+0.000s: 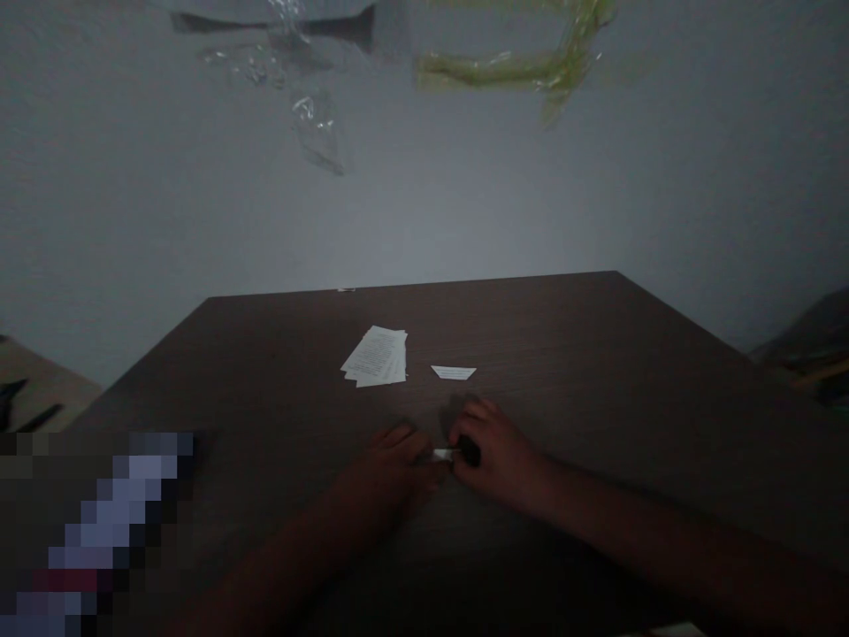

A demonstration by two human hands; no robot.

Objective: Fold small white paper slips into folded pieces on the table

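Observation:
Both hands meet at the middle of a dark wooden table (597, 372). My left hand (391, 464) has its fingers pressed together on a small white piece of paper (443, 454) held between the hands. My right hand (494, 451) is curled on the same piece from the right. A small stack of printed paper slips (377, 356) lies beyond the hands. To the right of that stack lies a single folded white slip (454, 372).
A grey wall (133, 177) rises behind the table, with clear and yellowish tape scraps (510, 66) stuck on it. A blurred-out patch (93, 531) covers the lower left. Dim objects (815, 354) sit at the far right edge.

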